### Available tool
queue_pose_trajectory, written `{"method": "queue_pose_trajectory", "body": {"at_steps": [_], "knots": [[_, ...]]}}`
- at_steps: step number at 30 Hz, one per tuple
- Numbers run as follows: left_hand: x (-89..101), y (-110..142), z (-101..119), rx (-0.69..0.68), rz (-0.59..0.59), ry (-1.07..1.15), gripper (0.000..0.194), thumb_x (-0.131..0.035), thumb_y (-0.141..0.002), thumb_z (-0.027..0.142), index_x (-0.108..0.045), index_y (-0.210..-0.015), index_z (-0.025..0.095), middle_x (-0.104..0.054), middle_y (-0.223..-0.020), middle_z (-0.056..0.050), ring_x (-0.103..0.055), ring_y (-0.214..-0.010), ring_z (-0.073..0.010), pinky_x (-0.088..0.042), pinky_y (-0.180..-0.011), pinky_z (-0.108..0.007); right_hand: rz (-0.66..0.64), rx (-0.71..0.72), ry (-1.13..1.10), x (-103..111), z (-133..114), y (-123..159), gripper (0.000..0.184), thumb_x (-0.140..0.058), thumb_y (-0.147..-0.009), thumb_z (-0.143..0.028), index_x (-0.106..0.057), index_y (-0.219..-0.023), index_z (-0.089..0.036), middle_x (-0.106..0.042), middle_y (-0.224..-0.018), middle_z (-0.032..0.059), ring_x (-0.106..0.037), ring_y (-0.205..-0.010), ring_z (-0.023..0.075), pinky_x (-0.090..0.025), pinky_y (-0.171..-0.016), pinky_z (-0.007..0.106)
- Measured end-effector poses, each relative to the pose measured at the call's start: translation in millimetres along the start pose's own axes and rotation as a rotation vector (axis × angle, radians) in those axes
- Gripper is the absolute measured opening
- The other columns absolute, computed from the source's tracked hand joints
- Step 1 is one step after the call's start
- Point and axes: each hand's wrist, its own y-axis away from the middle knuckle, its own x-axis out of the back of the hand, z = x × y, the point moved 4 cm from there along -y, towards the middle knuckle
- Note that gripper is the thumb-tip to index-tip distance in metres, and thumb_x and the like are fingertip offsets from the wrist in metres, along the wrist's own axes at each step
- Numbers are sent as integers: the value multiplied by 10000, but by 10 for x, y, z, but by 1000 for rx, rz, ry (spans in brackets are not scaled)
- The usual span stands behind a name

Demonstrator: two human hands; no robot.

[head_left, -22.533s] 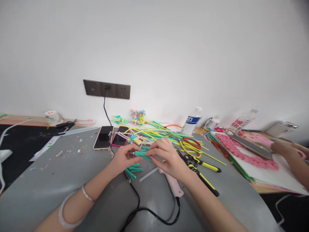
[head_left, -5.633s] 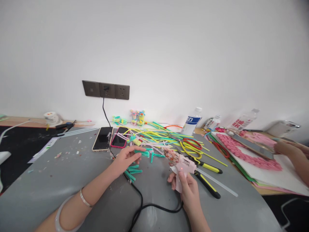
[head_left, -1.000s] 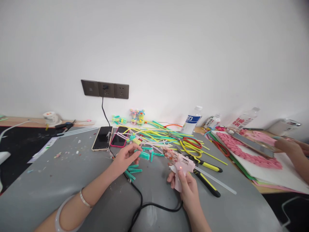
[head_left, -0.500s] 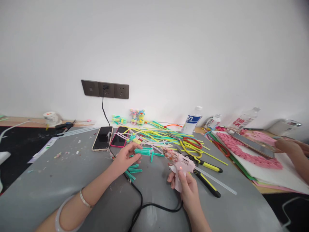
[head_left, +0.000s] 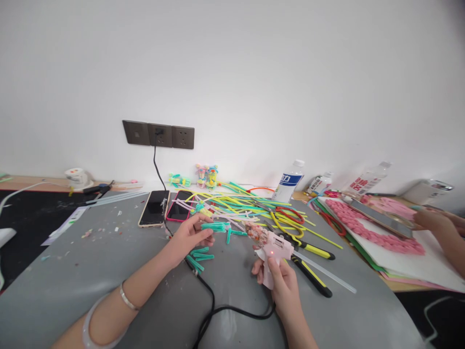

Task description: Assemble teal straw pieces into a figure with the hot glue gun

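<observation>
My left hand (head_left: 191, 237) pinches a bundle of teal pipe cleaners (head_left: 214, 227) between thumb and fingers, its free end pointing right. My right hand (head_left: 278, 278) is wrapped round the handle of a pale pink hot glue gun (head_left: 279, 245), whose red light glows. Crusted bits cover the gun's nozzle (head_left: 256, 232), which points left at the bundle with a small gap between. A clear glue stick (head_left: 327, 272) juts from its back. Short teal pipe cleaner pieces (head_left: 199, 257) lie below my left hand, and another bent teal piece (head_left: 229, 235) sits near the nozzle.
Behind my hands lie loose yellow, pink and green pipe cleaners (head_left: 232, 203), two phones (head_left: 154, 208), scissors (head_left: 288, 215) and black-yellow pliers (head_left: 314, 278). A black cord (head_left: 210, 295) crosses the table. Small pipe cleaner figures (head_left: 207, 175) and a bottle (head_left: 289, 182) stand by the wall. Another person's hand (head_left: 436, 220) is at right.
The fingers of my left hand have shifted slightly on the teal bundle. My right hand and the glue gun stay nearly still.
</observation>
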Motion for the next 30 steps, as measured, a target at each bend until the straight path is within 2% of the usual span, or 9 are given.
{"method": "queue_pose_trajectory", "body": {"at_steps": [2, 6, 12, 16, 19, 24, 30], "knots": [[-5, 16, 9, 27, 12, 8, 489, -829, -702, 484, -600, -1010, 182, -626, -754, 17, -665, -709, -137, -552, -669, -254, -2, 1, 0, 0, 1, 5, 531, -586, -880, -626, -684, -684, -142, -665, -609, 63, -534, -464, 122, -416, -489, 247], [-4, 30, 8, 46, 35, -28, 494, -830, -698, 483, -605, -1030, 193, -586, -705, 44, -612, -634, -100, -499, -587, -209, 8, -3, -18, 4, 3, 11, 499, -604, -870, -623, -721, -849, -138, -670, -620, 51, -531, -458, 125, -416, -485, 249], [-31, 36, 20, 101, 4, 77, 496, -859, -680, 431, -593, -1024, 194, -587, -716, 40, -560, -583, -80, -455, -544, -201, 10, -2, -2, -3, 4, 6, 545, -590, -867, -640, -655, -641, -149, -663, -606, 64, -534, -456, 124, -407, -479, 250], [-15, 20, 15, 117, 3, 101, 448, -829, -716, 444, -593, -994, 184, -624, -789, 4, -561, -597, -84, -445, -523, -199, 13, 2, -7, -9, -3, 6, 516, -595, -867, -633, -661, -691, -153, -664, -609, 56, -530, -454, 126, -413, -483, 254], [9, -5, -1, 51, 15, -16, 405, -796, -737, 460, -605, -963, 184, -575, -744, 29, -579, -603, -98, -471, -533, -208, 10, 0, -9, -8, -3, 4, 493, -593, -872, -627, -661, -735, -158, -659, -609, 49, -529, -458, 131, -411, -483, 257], [-12, 5, 19, -136, 40, -394, 304, -745, -765, 391, -644, -954, 175, -600, -793, 6, -596, -625, -127, -531, -586, -249, -24, 37, -26, -9, 9, 20, 539, -579, -888, -612, -559, -569, -179, -558, -501, 21, -485, -456, 130, -365, -474, 257], [-45, 50, 77, -271, 37, -614, 192, -719, -780, 310, -709, -933, 196, -685, -818, -34, -634, -728, -184, -557, -646, -266, -206, 12, -159, -94, 41, 62, 562, -494, -933, -603, -507, -545, -196, -444, -447, -16, -382, -419, 118, -279, -452, 262]]}}
